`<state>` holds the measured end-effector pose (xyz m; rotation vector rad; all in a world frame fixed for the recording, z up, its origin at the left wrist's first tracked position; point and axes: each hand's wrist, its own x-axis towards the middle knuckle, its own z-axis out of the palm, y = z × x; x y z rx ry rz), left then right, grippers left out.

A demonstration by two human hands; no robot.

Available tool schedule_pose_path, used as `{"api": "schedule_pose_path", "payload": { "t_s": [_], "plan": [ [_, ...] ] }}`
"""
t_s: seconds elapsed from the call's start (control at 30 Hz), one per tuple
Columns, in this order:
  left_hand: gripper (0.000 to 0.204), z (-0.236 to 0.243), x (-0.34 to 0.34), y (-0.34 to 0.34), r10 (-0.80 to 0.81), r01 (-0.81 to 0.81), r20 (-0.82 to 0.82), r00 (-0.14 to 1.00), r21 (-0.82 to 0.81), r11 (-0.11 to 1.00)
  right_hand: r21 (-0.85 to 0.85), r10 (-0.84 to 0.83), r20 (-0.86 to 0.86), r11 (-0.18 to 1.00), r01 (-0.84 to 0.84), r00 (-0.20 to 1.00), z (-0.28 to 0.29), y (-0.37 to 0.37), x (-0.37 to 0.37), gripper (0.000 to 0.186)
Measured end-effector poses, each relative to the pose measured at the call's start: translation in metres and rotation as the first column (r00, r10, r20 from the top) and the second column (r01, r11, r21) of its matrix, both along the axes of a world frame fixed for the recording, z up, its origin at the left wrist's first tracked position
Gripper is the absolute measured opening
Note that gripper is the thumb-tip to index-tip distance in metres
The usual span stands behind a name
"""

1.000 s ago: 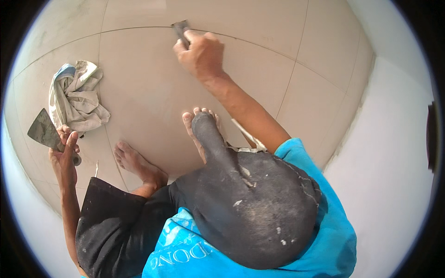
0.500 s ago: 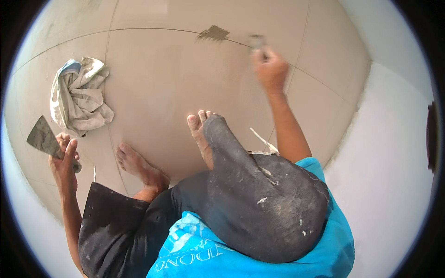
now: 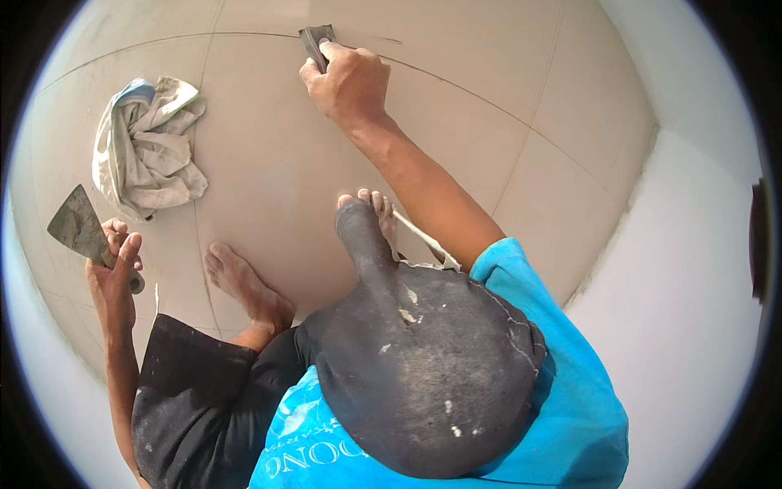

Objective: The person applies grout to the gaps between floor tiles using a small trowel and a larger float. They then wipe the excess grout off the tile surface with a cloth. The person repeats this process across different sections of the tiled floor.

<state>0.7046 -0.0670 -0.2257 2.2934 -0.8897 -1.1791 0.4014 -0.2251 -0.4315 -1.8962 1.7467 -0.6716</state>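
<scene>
My right hand is stretched far forward, closed around a small dark grey scraper. Its blade rests on the floor tile across the long dark joint line. A thin dark streak lies on the tile to the right of the scraper. At the left, my left hand grips a putty knife by its handle, holding it off the floor. Grey paste smears cover its broad blade, which points up and left.
A crumpled off-white rag lies on the tiles ahead of my left hand. My bare left foot stands near it, the other foot farther right. A white wall rises along the right side.
My right hand has swept left along the joint with the scraper. The dark paste patch seen there earlier is gone, leaving a thin streak. My left hand still holds the putty knife.
</scene>
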Motion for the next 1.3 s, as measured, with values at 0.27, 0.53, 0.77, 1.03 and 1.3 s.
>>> {"api": "schedule_pose_path", "payload": {
  "t_s": [0.27,0.53,0.77,1.03,1.3],
  "plan": [
    [0.028,0.007,0.003,0.015,0.086,-0.085,0.059,0.995,-0.018,0.996,0.693,-0.593,0.681,0.711,-0.118,0.430,-0.037,-0.040,-0.075,0.042],
    [0.031,0.013,0.008,0.028,0.018,-0.031,0.114,0.993,0.110,0.993,0.558,-0.350,0.426,0.828,0.062,0.834,-0.015,-0.032,-0.088,0.035],
    [0.026,-0.012,0.012,0.037,-0.030,0.032,-0.109,0.994,0.018,0.999,-0.237,0.254,-0.102,0.933,-0.271,0.962,0.001,-0.001,-0.028,0.035],
    [0.027,-0.019,0.013,0.041,0.036,-0.024,-0.183,0.982,0.068,0.997,-0.216,0.296,-0.230,0.913,-0.345,0.927,0.018,-0.005,0.015,0.036],
    [0.026,-0.018,0.009,0.041,0.069,-0.058,-0.209,0.975,0.062,0.996,-0.270,0.384,-0.204,0.862,-0.428,0.901,0.013,-0.023,0.049,0.027]
  ]
}}
